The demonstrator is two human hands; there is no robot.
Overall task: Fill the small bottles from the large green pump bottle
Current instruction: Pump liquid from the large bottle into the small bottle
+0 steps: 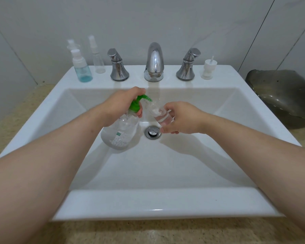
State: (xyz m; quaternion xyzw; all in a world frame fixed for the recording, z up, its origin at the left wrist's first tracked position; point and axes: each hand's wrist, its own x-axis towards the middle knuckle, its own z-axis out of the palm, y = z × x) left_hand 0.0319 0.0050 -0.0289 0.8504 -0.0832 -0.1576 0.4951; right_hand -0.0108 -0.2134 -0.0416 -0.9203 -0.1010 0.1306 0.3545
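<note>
Over the white sink (165, 201), my left hand (120, 104) grips the green pump head of the large clear pump bottle (121, 131), which is tilted to the right. The green nozzle points at the mouth of a small clear bottle (163, 117). My right hand (181, 118) holds that small bottle tilted toward the nozzle, just above the drain (153, 132). On the back ledge at the left stand a small blue-tinted bottle (82, 69) and a slim clear spray bottle (98, 59). A loose white spray cap (208, 69) stands on the ledge at the right.
A chrome faucet (154, 62) with two chrome handles (118, 66) (187, 66) sits on the back ledge. A dark metal dish (287, 95) lies on the speckled counter to the right of the sink. A grey wall rises behind.
</note>
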